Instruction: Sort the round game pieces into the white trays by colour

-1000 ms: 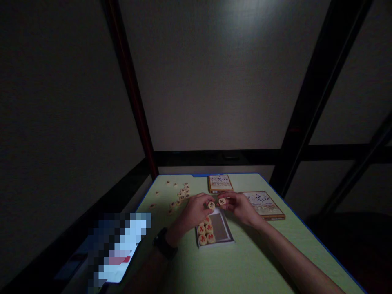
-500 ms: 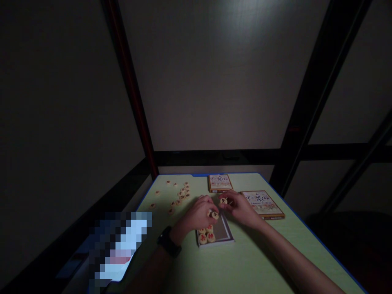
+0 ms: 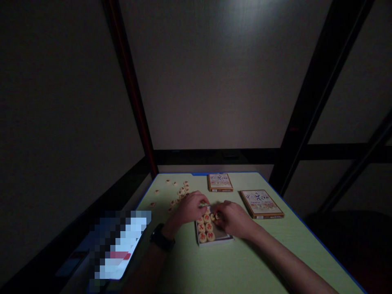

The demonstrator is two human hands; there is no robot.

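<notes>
A shallow tray (image 3: 221, 241) holds round wooden Chinese chess pieces. Red-marked ones (image 3: 209, 227) fill its left side, and a dark-marked piece (image 3: 213, 217) lies beside them near the far end. My right hand (image 3: 235, 219) pinches another dark-marked chess piece (image 3: 218, 215) low over the tray, close to that one. Over the tray's far left corner, my left hand (image 3: 192, 207) is curled with thumb and forefinger apart, and no piece shows between them. Its wrist wears a dark watch (image 3: 162, 237). My hands partly hide the tray's far end.
Loose chess pieces (image 3: 183, 189) lie scattered on the green table (image 3: 196, 269), beyond my left hand. Two printed flat boxes stand on it: one at the back (image 3: 220, 182), one at the right (image 3: 262, 203). A blurred bright screen (image 3: 125, 249) is at the left edge.
My right hand has come down and nearer with its piece, to the tray. My left hand has moved left and let go of its piece, uncovering more red-marked pieces.
</notes>
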